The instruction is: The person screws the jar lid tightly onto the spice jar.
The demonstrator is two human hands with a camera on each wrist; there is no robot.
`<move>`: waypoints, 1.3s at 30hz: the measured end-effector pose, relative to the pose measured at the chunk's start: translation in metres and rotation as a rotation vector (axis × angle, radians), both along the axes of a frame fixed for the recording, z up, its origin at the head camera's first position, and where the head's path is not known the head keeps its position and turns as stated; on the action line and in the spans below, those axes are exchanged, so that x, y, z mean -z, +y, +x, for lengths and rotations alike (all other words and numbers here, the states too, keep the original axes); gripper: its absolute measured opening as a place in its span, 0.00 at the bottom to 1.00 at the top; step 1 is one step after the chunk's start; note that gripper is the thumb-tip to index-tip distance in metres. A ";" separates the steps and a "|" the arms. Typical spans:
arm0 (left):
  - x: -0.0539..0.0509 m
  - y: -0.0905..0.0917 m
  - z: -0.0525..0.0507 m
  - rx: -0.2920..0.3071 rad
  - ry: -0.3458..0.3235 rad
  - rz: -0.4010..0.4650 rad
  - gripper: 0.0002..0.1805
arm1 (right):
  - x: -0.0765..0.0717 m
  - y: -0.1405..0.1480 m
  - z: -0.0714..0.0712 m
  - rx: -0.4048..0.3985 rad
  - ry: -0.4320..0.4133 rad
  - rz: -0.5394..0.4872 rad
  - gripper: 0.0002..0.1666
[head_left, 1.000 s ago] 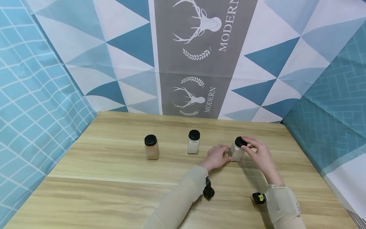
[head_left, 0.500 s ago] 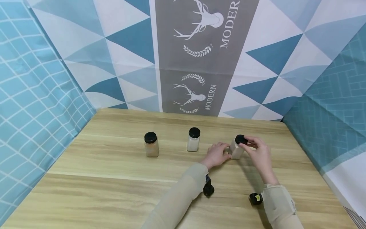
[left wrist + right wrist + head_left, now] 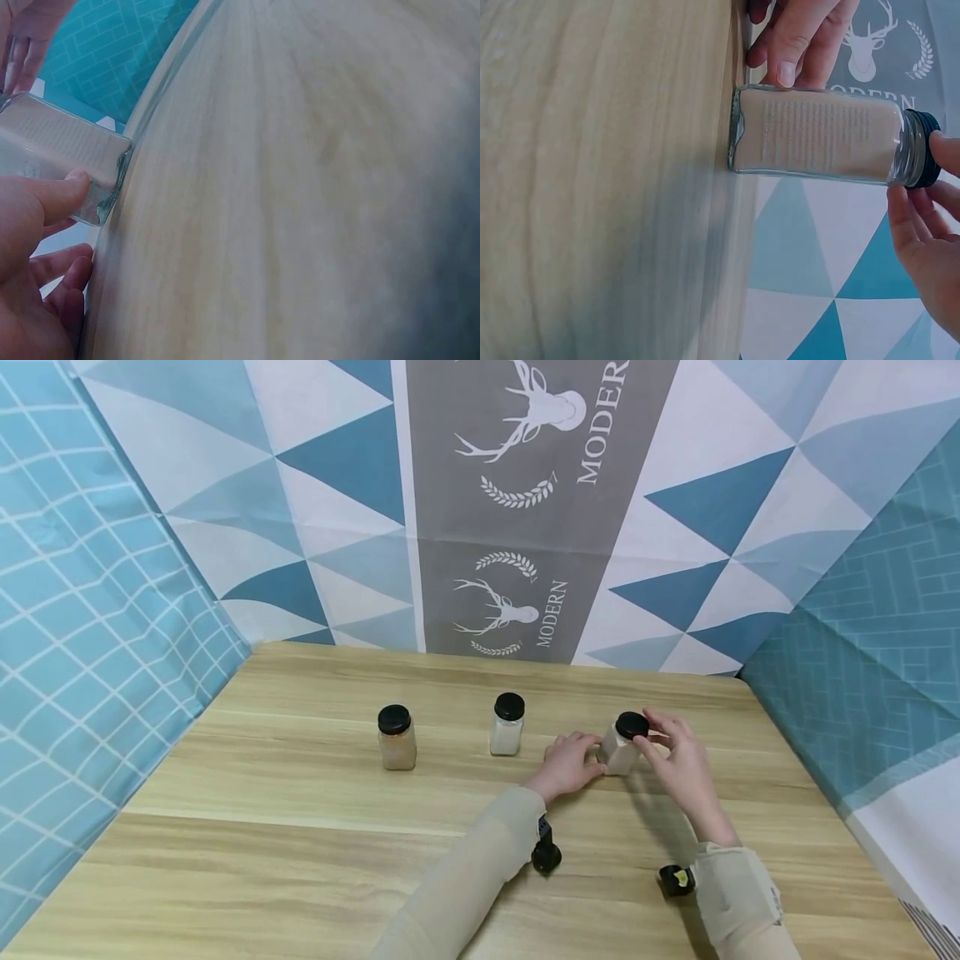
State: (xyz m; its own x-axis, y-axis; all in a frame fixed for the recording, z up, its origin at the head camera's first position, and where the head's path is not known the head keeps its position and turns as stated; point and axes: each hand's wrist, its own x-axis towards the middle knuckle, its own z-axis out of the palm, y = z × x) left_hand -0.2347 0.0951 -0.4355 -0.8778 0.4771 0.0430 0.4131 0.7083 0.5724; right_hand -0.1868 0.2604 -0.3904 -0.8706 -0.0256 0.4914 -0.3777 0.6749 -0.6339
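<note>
A square glass jar point(image 3: 817, 135) of pale beige powder stands on the table at the right, its black lid point(image 3: 632, 725) on top. My left hand point(image 3: 567, 765) holds the lower part of the jar from the left, and its thumb point(image 3: 71, 193) lies on the glass near the base in the left wrist view. At the lid, my right hand point(image 3: 682, 768) pinches the rim between thumb and fingers. In the right wrist view the lid sits on the jar's neck. The far side of the jar is hidden.
A jar of white contents point(image 3: 506, 727) with a black lid stands left of my left hand. Farther left is a jar of tan powder point(image 3: 397, 739), also black-lidded. The wooden table point(image 3: 262, 852) meets patterned cloth walls point(image 3: 517, 552) at the back and sides.
My right hand's fingers have shifted slightly around the lid, and the right wrist has swung a little left and back. The left hand stays at the jar. The head view has tilted slightly.
</note>
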 end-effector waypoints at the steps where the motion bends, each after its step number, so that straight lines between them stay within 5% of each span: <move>1: 0.000 0.000 0.000 0.000 -0.001 0.000 0.25 | 0.000 0.000 0.000 -0.007 0.010 0.001 0.28; 17: -0.002 -0.001 0.000 0.000 -0.004 -0.005 0.26 | -0.001 -0.005 -0.004 -0.041 0.083 -0.008 0.26; 27: -0.002 0.000 0.001 0.002 -0.018 -0.012 0.26 | -0.001 -0.006 -0.001 0.013 0.044 0.007 0.21; 34: -0.002 0.000 0.001 -0.004 -0.015 0.001 0.26 | -0.017 -0.016 0.014 -0.007 0.076 -0.036 0.19; 39: -0.001 -0.001 0.002 -0.002 -0.010 0.000 0.26 | -0.001 -0.003 0.006 0.037 0.075 -0.067 0.19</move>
State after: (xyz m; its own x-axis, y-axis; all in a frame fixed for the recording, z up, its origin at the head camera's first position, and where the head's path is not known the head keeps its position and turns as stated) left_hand -0.2323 0.0942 -0.4342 -0.8793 0.4751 0.0342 0.4056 0.7092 0.5767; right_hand -0.1806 0.2570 -0.3891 -0.8311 0.0410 0.5546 -0.4012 0.6465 -0.6489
